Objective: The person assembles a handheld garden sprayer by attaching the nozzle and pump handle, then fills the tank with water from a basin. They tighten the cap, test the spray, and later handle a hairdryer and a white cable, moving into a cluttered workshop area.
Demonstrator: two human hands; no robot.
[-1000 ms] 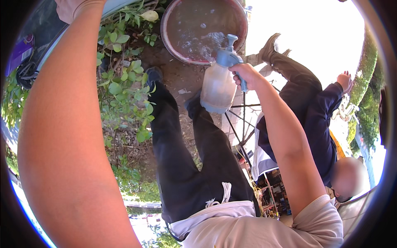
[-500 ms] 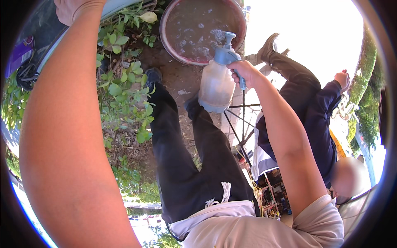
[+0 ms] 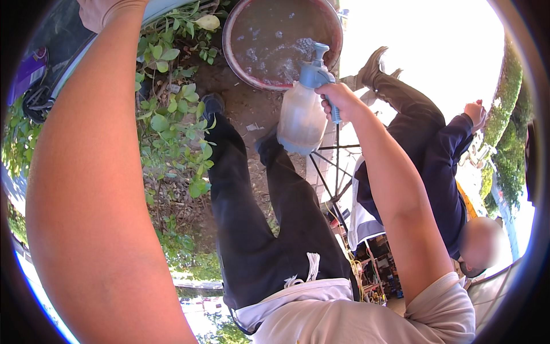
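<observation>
My right hand (image 3: pixel 339 102) is wrapped round the blue-grey handle of a pump sprayer (image 3: pixel 301 119). The sprayer's cloudy, see-through bottle hangs a little tilted in front of my right leg, with some liquid low inside it. Its pump knob points up toward a round basin (image 3: pixel 225 49) of murky, bubbly water. My left arm reaches far forward on the left. Only the back and wrist of my left hand (image 3: pixel 103 12) show at the upper edge, by a dark surface with a pale blue rim (image 3: pixel 157 7); its fingers are out of sight.
Leafy bushes (image 3: pixel 162 123) grow between my left arm and my legs. A purple package (image 3: pixel 27 77) and a black cord bundle (image 3: pixel 37 106) lie at the far left. A seated person in dark clothes (image 3: pixel 427 155) is close on my right, beside a thin black metal stand (image 3: pixel 325 172).
The sprayer and my right hand have shifted very slightly to the right. My left hand has dipped a touch at the upper edge. Otherwise the scene looks the same.
</observation>
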